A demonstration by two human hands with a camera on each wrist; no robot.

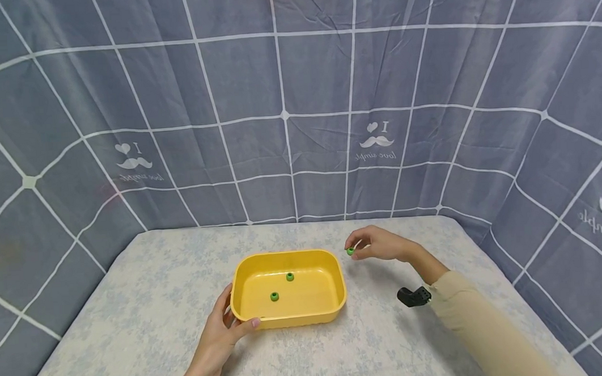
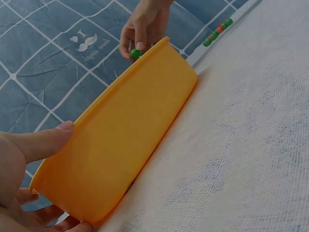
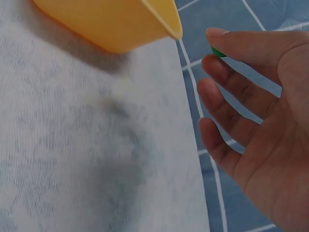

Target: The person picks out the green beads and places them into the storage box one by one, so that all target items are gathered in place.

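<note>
Left hand [image 1: 221,331] grips the tray's [image 1: 336,274] near corner; right hand [image 1: 380,243] pinches a green bead [image 1: 350,251] just beyond its far-right corner.

Soft, even light fills the head view, seemingly from overhead; the yellow plastic rectangular tray [image 1: 336,277] casts only a faint shadow toward 6 o'clock on the pale floral tablecloth [image 1: 134,310]. The blue checked fabric backdrop [image 1: 276,98] bows strongly toward the edges, its white lines curving like a fisheye. Both wrist views are dimmer and greyer. In the right wrist view the right hand [image 3: 260,135] looms close at 3 o'clock, slightly soft, and a blurred shadow lies under the tray.
</note>
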